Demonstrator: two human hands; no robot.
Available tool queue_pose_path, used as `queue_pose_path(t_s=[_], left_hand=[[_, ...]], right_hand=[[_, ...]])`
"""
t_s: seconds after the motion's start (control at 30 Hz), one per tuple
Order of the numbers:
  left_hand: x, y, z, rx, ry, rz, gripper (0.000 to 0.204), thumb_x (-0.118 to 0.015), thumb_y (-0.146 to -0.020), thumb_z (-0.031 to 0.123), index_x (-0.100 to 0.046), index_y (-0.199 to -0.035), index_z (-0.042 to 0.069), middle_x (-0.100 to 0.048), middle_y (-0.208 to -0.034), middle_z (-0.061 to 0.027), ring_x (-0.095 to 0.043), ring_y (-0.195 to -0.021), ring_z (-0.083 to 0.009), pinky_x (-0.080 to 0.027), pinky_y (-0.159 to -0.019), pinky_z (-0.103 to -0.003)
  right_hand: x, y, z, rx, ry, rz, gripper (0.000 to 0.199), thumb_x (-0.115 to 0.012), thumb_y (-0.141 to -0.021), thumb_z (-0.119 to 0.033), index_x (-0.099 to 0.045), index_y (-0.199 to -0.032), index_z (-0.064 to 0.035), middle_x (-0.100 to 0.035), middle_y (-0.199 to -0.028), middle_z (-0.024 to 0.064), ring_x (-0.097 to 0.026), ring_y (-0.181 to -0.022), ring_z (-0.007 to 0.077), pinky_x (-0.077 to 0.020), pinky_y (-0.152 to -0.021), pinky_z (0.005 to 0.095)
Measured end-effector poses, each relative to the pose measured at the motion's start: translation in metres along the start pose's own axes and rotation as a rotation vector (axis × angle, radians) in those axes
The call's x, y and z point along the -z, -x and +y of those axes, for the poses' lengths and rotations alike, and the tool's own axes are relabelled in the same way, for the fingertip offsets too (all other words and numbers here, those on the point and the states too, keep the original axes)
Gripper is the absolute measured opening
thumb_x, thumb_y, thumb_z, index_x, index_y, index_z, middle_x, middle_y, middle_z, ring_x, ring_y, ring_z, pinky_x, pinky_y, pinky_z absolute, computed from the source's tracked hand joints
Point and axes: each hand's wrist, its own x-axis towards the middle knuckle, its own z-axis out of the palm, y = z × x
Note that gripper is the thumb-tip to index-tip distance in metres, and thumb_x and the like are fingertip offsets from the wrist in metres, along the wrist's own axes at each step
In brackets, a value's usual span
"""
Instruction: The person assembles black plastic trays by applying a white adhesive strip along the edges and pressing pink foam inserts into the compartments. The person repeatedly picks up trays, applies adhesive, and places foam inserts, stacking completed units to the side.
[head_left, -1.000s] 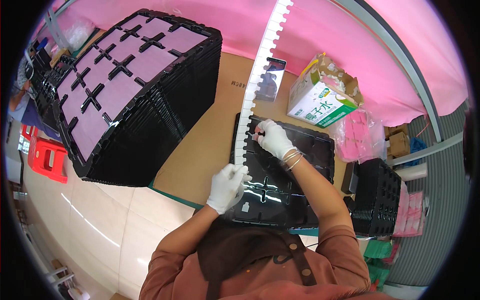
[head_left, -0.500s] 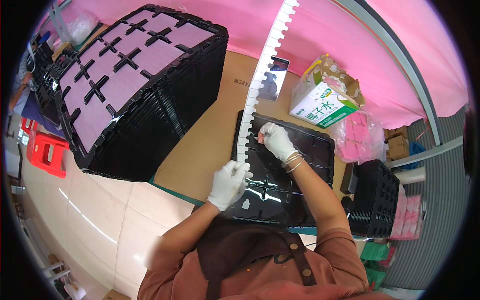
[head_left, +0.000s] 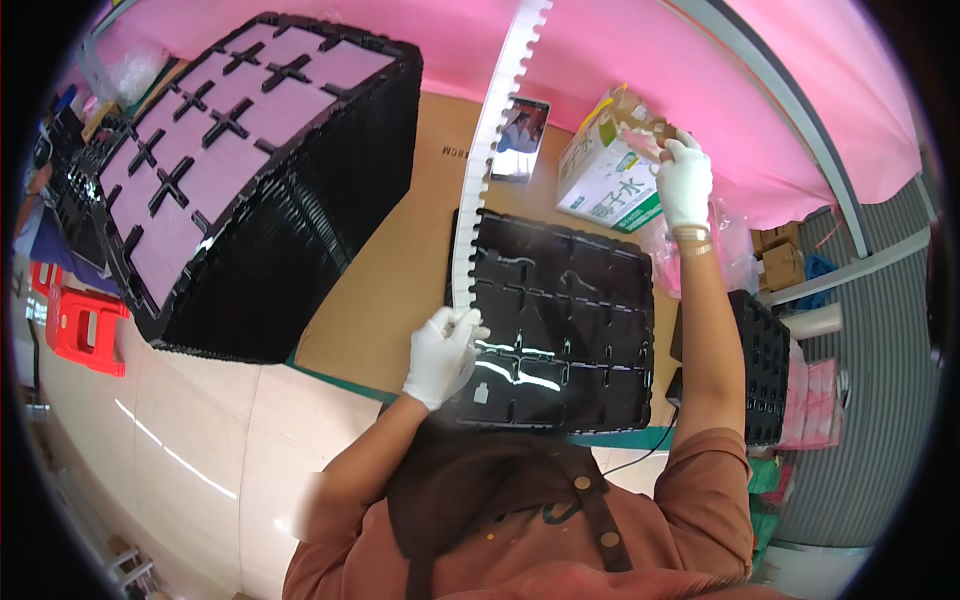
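Pink sheeting backs the brown cardboard-covered tabletop (head_left: 400, 270) I am looking down on. Biggest on it is the tall stack of black moulded trays (head_left: 250, 190) at my left, its top cells lined pink, bulky and probably awkward to shift whole. Straight ahead lies a single black tray (head_left: 570, 330), thin, glossy and likely flexible, so I would lift it by two opposite edges. Along its left edge runs a long white notched strip (head_left: 490, 150), light and whippy by its look; my left hand (head_left: 442, 355) has its gloved fingers closed around the near end, and a second hold further up would stop it sagging. My right hand (head_left: 685, 180) reaches into the open top of a white-and-green carton (head_left: 600, 185) beyond the tray; whether those fingers grip anything I cannot tell. Beside the carton a phone (head_left: 520, 140) lies flat. Pink bags (head_left: 735, 265) sit right of the carton.
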Motion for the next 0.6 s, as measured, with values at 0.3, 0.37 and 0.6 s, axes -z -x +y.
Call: queue_pose_path(t_s=[0.3,0.37,0.6], left_hand=[[0.0,0.003,0.0,0.016,0.033,0.034,0.02,-0.064,-0.096,0.019,-0.061,-0.093,0.0,-0.06,-0.067,-0.0035,-0.068,-0.085,-0.0171,-0.049,-0.069,-0.026],[0.0,0.002,-0.001,0.014,0.022,0.039,0.02,-0.064,-0.096,0.019,-0.061,-0.093,0.0,-0.06,-0.068,-0.0038,-0.069,-0.086,-0.0176,-0.049,-0.069,-0.026],[-0.001,0.002,0.002,0.023,0.051,0.035,0.021,-0.065,-0.095,0.02,-0.061,-0.093,-0.001,-0.062,-0.07,-0.0049,-0.069,-0.089,-0.0183,-0.048,-0.065,-0.026]], right_hand=[[0.078,0.236,-0.176,0.232,-0.461,-0.935,0.019,-0.065,-0.078,-0.007,-0.069,-0.096,-0.0064,-0.064,-0.088,0.0115,-0.06,-0.085,0.0332,-0.0473,-0.077,0.0437],[0.073,0.249,-0.183,0.198,-0.493,-0.834,0.018,-0.062,-0.078,-0.004,-0.068,-0.094,-0.0032,-0.063,-0.093,0.0131,-0.06,-0.084,0.0338,-0.0492,-0.073,0.0442],[0.075,0.261,-0.188,-0.118,-0.695,-0.876,0.011,-0.067,-0.074,0.001,-0.061,-0.083,-0.0031,-0.059,-0.086,0.0146,-0.061,-0.081,0.0364,-0.0493,-0.07,0.0461]])
